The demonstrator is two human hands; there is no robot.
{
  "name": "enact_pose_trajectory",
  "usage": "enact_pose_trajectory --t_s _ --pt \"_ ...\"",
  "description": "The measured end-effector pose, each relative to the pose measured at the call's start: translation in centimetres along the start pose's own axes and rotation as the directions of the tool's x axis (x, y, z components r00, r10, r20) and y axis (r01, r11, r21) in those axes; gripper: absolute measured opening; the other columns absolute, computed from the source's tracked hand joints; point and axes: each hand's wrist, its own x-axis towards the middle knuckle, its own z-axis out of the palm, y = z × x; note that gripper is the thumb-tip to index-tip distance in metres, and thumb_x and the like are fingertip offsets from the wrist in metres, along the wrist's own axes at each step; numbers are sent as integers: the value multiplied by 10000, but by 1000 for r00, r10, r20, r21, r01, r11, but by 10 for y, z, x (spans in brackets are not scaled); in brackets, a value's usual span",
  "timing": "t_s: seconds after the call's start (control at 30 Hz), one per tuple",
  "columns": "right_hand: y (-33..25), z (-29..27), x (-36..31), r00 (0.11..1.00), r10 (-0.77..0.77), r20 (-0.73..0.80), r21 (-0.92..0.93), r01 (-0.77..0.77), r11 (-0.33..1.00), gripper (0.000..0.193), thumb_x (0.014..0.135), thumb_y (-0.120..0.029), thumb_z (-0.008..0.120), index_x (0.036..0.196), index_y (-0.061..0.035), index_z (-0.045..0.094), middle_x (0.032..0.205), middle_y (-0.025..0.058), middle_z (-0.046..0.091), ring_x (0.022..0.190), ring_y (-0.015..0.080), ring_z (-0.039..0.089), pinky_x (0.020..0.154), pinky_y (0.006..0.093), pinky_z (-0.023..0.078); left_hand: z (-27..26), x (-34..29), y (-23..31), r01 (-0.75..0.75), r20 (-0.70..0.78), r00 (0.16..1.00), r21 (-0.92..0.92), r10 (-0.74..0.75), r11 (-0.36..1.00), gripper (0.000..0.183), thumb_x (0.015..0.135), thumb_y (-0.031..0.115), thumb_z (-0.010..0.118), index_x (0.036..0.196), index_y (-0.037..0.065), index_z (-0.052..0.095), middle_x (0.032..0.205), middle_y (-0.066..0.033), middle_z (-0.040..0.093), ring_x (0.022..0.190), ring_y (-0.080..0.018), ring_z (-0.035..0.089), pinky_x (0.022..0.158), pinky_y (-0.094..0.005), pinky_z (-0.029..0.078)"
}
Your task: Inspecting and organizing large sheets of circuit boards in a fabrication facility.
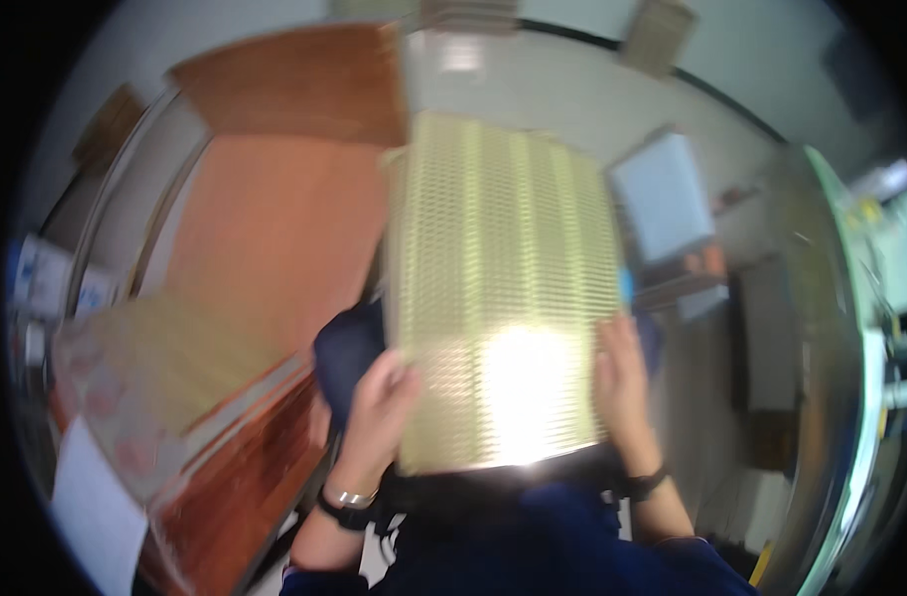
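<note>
A large rectangular stack of thin, shiny yellow-gold sheets [508, 228] with a fine grid pattern and plain lengthwise bands lies over my lap. Bright light glares off its near part. At its left edge, my left hand [377, 399] is closed, with the thumb over the top. My right hand [620, 377] grips the opposite edge, fingers lying along the side. The undersides of both grips are hidden. At the far end, the sheets' corners look slightly uneven. Motion blurs the picture, so finer detail of the sheets cannot be made out.
To the left stands a reddish-brown table [275, 219] with a yellowish patch [210, 368] and a white sheet [98, 512] at its near end. A brown panel [299, 84] rises behind. A pale blue box [662, 194] is at right, before a green-edged bench [840, 238].
</note>
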Motion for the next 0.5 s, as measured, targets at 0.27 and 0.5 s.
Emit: enact_pose_trajectory --t_s 0.27,0.5 --pt "37 -47 15 924 350 -152 670 -164 724 463 942 -169 500 1367 -31 377 1363 153 438 1220 249 474 1007 354 381 -17 7 -7 -95 78 991 -150 108 984 351 973 173 422 1261 -24 461 1169 -109 568 1019 -178 560 878 -290 435" --pt "61 -230 7 536 667 -517 834 140 534 680 929 -468 462 1350 45 313 1226 214 529 983 224 610 745 306 544 22 -21 36 191 -31 981 82 -189 978 535 945 311 494 1308 -69 395 1263 -171 483 1109 -267 476 951 -351 375"
